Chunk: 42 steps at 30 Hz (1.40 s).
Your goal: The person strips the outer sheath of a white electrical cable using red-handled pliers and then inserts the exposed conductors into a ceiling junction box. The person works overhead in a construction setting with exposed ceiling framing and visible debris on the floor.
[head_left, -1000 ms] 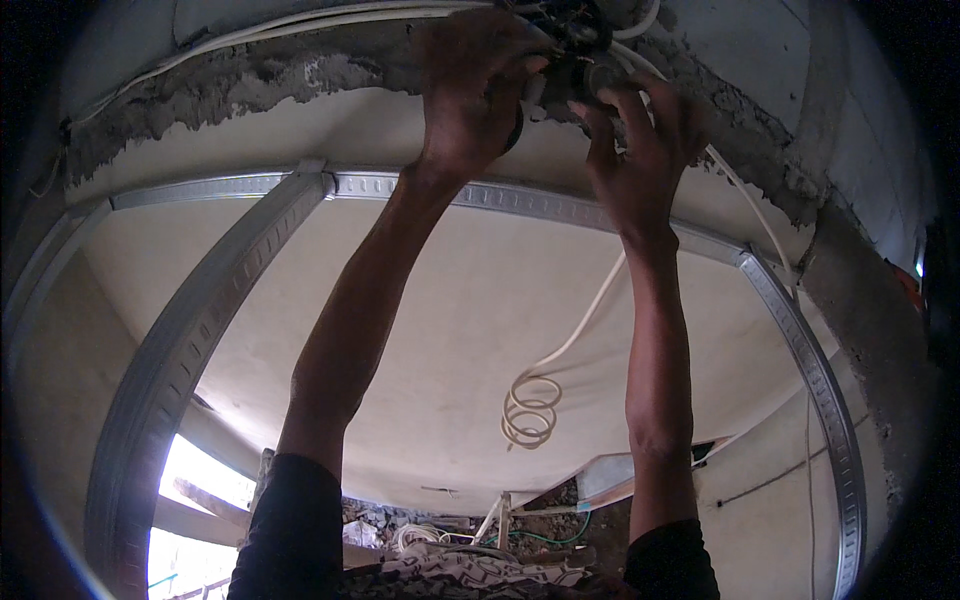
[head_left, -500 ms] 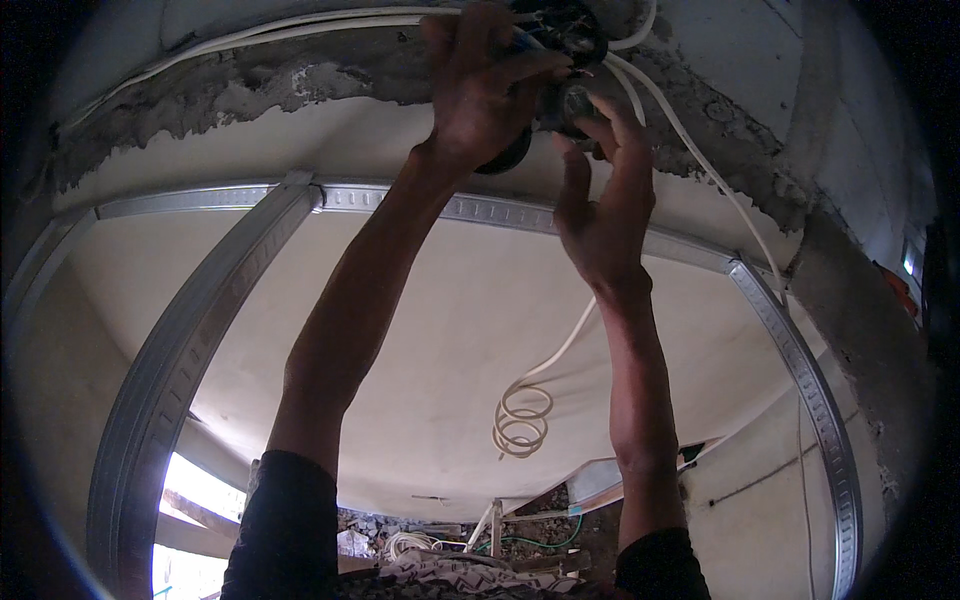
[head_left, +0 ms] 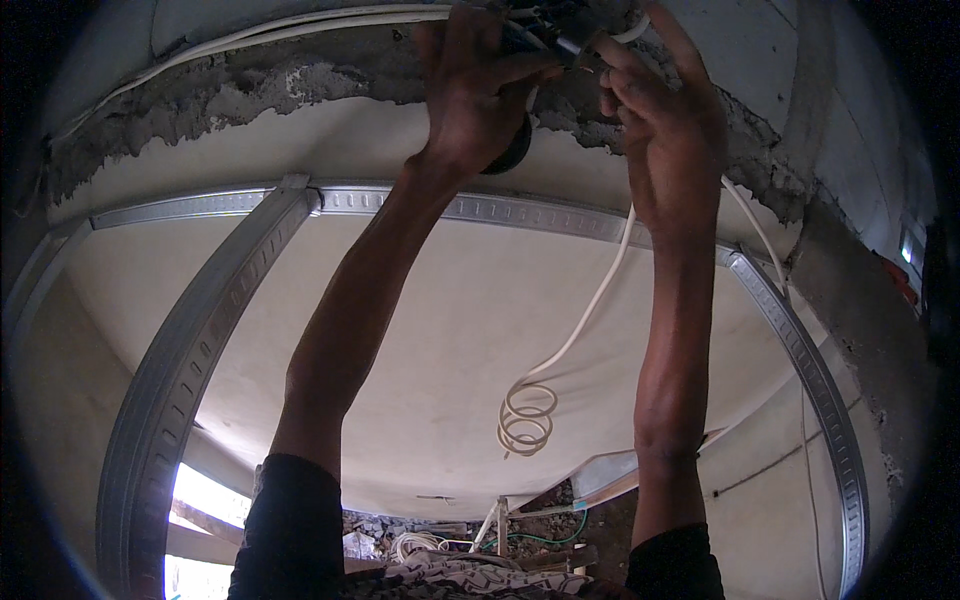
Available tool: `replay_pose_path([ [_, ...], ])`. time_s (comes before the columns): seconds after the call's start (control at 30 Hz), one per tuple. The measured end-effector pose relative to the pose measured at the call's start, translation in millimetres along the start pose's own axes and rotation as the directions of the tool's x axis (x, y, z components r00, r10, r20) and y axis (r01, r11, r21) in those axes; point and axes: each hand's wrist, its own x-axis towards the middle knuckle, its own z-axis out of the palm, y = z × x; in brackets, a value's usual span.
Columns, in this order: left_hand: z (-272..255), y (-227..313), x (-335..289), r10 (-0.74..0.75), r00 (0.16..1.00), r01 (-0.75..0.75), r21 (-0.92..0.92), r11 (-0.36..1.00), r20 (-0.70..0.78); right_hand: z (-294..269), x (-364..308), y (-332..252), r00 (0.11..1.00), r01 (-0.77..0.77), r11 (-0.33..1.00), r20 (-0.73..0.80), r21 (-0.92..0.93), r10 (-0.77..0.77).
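Note:
Both my arms reach up to a cluster of wires at a dark round opening at the top. My left hand is closed around the wires, its fingertips pinched, partly hiding them. A black round piece shows under its palm. A small dark roll, perhaps tape, is at the wires, right of my left fingertips. My right hand is beside it, some fingers curled, the foremost fingertips against the roll and one finger stretched upward. How firmly it grips is partly hidden.
White cables run along the rough cement edge. A coiled white cable hangs below. Metal channels frame the pale panel at left, top and right. Rubble and a cable bundle lie far below.
My right hand has moved up and right and turned, its fingers curling. The roll has shifted upward, from between my hands to beside the wires. My left hand stays nearly in place.

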Motion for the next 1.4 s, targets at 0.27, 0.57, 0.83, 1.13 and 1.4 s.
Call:
replay_pose_path([
  [0.27,-6,-5,10,0.032,0.999,-0.033,-0.158,0.987,-0.007,-8,-17,15,0.763,0.614,-0.065,0.612,-0.787,-0.205],
  [0.57,-6,-23,9,0.114,0.993,-0.102,-0.257,0.961,0.034,-35,7,26,0.580,0.661,-0.315,0.730,-0.681,-0.361],
  [0.83,2,-16,11,0.058,0.997,-0.072,-0.289,0.955,-0.055,-54,5,61,0.687,0.675,0.051,0.602,-0.736,-0.408],
  [1.13,5,-16,8,0.049,0.998,-0.062,-0.456,0.888,-0.040,0,-54,46,0.944,0.317,0.539,0.206,-0.781,-0.257],
  [1.4,3,-19,12,0.179,0.982,-0.187,-0.227,0.956,-0.054,-4,-14,-7,0.954,-0.277,0.775,0.064,0.569,0.294],
])
